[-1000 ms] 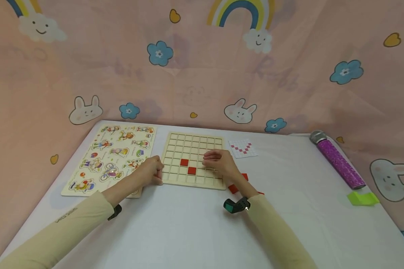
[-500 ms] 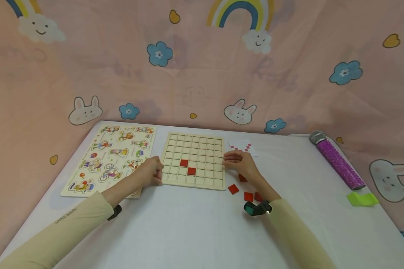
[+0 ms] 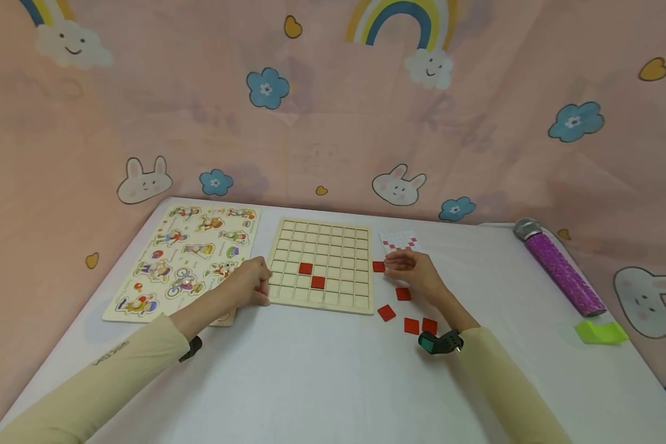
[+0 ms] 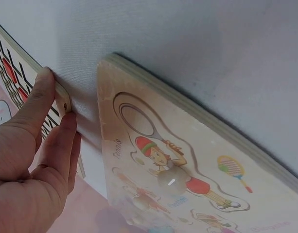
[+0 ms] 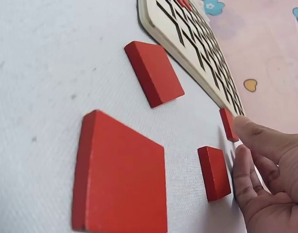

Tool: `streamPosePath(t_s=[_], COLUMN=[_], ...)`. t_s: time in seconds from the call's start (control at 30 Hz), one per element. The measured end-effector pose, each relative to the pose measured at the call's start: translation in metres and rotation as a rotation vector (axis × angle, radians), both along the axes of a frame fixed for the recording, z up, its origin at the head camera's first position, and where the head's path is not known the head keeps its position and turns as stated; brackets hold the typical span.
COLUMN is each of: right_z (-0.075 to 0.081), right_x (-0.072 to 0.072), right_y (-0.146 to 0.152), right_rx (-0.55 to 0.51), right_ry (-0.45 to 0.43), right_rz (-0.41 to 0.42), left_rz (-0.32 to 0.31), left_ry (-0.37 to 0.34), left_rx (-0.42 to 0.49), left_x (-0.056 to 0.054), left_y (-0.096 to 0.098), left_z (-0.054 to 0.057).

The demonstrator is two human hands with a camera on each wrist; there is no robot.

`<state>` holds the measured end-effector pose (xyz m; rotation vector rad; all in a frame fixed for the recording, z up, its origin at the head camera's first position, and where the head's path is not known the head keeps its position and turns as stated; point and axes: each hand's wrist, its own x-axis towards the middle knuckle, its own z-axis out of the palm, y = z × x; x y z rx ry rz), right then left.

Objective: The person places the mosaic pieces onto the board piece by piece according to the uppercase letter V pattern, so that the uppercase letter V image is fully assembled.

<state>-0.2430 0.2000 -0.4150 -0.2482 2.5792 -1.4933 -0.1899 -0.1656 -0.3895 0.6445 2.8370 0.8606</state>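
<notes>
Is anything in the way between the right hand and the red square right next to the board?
No, nothing visible. The right hand has its fingertips very close to that red square, beside the board. The other loose red squares lie nearer the person, off that path.

On the white counter [image 3: 322, 382], we see a sparkly purple microphone [image 3: 565, 274], a green thing [image 3: 602, 333] near its end, and a picture puzzle [image 3: 184, 256]. Behind, we spot bunnies [image 3: 145, 185] on pink cloth [image 3: 333, 117].
</notes>
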Motion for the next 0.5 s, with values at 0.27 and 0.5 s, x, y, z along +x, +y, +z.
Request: streamPosePath(t_s=[0.27, 0.5], right_z=[-0.0053, -0.0068], right_x=[-0.0046, -0.0073], right_y=[-0.0009, -0.0037], right_rx=[0.026, 0.051], right_ry=[0.03, 0.021], right_rz=[0.017, 0.001], left_rz=[0.008, -0.005], left_ry=[-0.012, -0.001], left_rx=[-0.003, 0.002], left_x=[-0.0001, -0.0004], left_y=[0.0004, -0.0006], left_z=[0.0017, 0.0007])
